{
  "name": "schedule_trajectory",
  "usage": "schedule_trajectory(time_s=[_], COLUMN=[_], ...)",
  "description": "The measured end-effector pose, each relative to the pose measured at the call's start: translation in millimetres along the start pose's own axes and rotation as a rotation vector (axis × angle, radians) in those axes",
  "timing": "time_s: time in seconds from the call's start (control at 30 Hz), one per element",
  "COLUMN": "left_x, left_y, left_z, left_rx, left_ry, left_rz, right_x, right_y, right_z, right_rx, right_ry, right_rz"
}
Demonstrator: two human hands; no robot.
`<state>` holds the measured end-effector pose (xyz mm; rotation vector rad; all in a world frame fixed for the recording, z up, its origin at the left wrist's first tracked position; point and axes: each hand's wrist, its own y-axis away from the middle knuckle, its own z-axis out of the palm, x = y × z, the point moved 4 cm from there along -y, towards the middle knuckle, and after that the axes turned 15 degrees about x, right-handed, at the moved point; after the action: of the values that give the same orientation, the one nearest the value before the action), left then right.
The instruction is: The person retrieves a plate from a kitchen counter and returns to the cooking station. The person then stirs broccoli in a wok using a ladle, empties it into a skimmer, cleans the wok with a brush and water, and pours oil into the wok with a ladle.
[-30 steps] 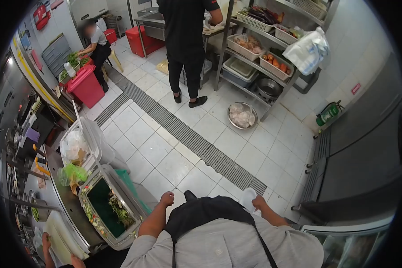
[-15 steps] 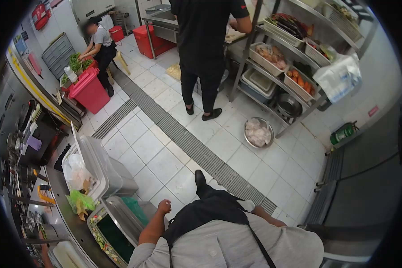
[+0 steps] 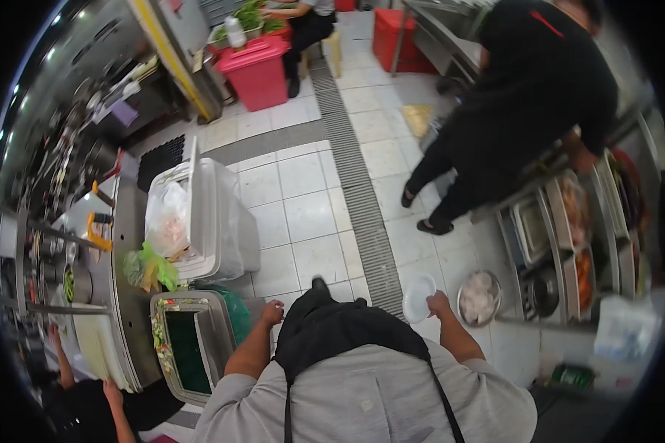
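Observation:
My right hand (image 3: 440,304) grips the edge of a round, translucent white plastic container or lid (image 3: 420,297), held out over the tiled floor. Its exact kind is not clear. Just to the right of that hand, a metal bowl (image 3: 462,316) stands on the floor with pale, bagged-looking pieces (image 3: 480,297) in it. My left hand (image 3: 273,311) hangs at my side with its fingers curled, and nothing shows in it. Nearest to it is a grey bin (image 3: 218,347) with a green bag (image 3: 236,316) at its side and vegetable scraps along its rim.
A lidded bin (image 3: 233,214) holds clear plastic bags. A grated drain (image 3: 358,177) runs along the floor. One person in black (image 3: 532,96) bends toward a shelf rack (image 3: 554,258) of food trays. Another sits by a red cooler (image 3: 255,74); a third works at a cutting board (image 3: 96,343).
My view has turned to the right and moved forward. My right hand has come into sight with the round plastic piece. The person in black now leans toward the shelves.

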<state>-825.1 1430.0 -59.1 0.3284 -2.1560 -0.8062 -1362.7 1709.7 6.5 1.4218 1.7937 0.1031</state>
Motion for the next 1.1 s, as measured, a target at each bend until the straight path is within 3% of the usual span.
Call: schedule_trajectory(time_s=[0.17, 0.2, 0.23, 0.27, 0.33, 0.37, 0.47, 0.53, 0.6, 0.63, 0.67, 0.73, 0.77, 0.87, 0.93, 0.97, 1.03, 1.1], left_x=[38, 51, 67, 75, 115, 138, 210, 257, 305, 327, 347, 380, 390, 412, 434, 444, 461, 480], left_y=[-58, -83, -103, -116, -146, -164, -203, -228, -248, -258, -269, -289, -298, -329, -342, -347, -362, -371], left_z=[-2, -5, -6, -7, -18, -23, -36, -45, -49, -51, -53, -57, -58, -73, -87, -95, -113, -131], left_rx=[-0.018, -0.011, 0.008, 0.024, 0.028, 0.021, 0.051, 0.061, -0.011, -0.026, -0.040, -0.008, 0.010, 0.057, 0.064, 0.093, 0.177, 0.258], left_ry=[0.007, 0.025, -0.141, -0.312, -0.243, -0.225, -0.186, -0.084, 0.051, 0.075, 0.103, 0.115, 0.140, 0.189, 0.170, 0.273, 0.361, 0.510], left_rz=[-0.125, -0.125, 0.051, 0.217, 0.214, 0.219, 0.282, 0.372, 0.332, 0.310, 0.288, 0.280, 0.273, 0.211, 0.194, 0.172, 0.157, 0.162], right_x=[-91, -105, -118, -147, -122, -139, -198, -226, -219, -241, -266, -304, -308, -390, -475, -517, -513, -604], right_y=[-63, -69, -74, -58, -101, -103, -92, -100, -143, -151, -168, -204, -240, -304, -311, -324, -431, -431], right_z=[33, 40, 44, 39, 62, 71, 70, 75, 93, 98, 103, 104, 118, 129, 124, 130, 177, 193], right_rx=[-0.051, -0.088, -0.126, 0.029, -0.140, -0.284, -0.087, -0.085, -0.031, -0.186, -0.186, -0.119, -0.123, -0.177, -0.051, -0.107, -0.078, -0.110], right_ry=[0.065, 0.210, 0.364, 0.194, 0.622, 0.519, 0.492, 0.566, 0.660, 0.820, 0.822, 0.581, 0.679, 0.867, 0.588, 0.615, 0.490, 0.426], right_rz=[0.071, -0.065, -0.202, 0.022, -0.422, -0.327, -0.202, -0.239, -0.543, -0.754, -0.774, -0.236, -0.423, -0.471, -0.410, -0.386, -0.467, -0.469])
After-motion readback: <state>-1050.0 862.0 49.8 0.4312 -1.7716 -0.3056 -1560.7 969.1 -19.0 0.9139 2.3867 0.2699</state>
